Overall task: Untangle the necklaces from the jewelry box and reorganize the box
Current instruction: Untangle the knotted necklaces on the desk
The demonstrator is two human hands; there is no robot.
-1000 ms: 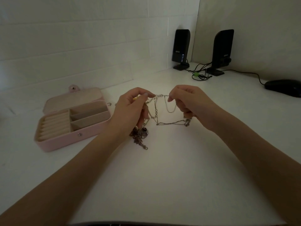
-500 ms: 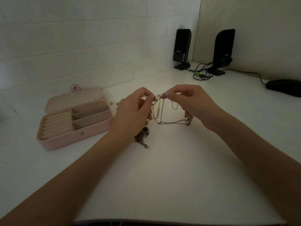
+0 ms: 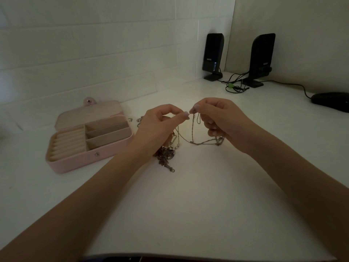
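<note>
You are sitting at a wide white table (image 3: 188, 214) that is filling most of the view, with a pale panelled wall (image 3: 94, 44) running along its far edge and a plainer beige wall (image 3: 302, 25) meeting it at the corner. The light is dim, pooling palest on the tabletop just below your hands.

Two black speakers are standing upright near that corner, the left speaker (image 3: 213, 55) and the right speaker (image 3: 261, 57), with dark cables (image 3: 236, 86) trailing between them. A black mouse (image 3: 332, 100) is lying at the right edge.

The pink jewelry box (image 3: 88, 142) is lying open on the left of the table, its lid folded back flat, showing ring rolls and bare compartments.

Your left hand (image 3: 156, 127) is pinching a thin chain between thumb and forefinger. Your right hand (image 3: 221, 120) is pinching the same strand just beside it, its lower fingers curling around more chain. The necklaces (image 3: 192, 137) are hanging in loops between both hands, and a darker tangled clump (image 3: 166, 156) is resting on the table beneath your left hand, near the box.

A few small pieces of jewelry (image 3: 139, 120) are lying behind your left hand, too small to tell apart.
</note>
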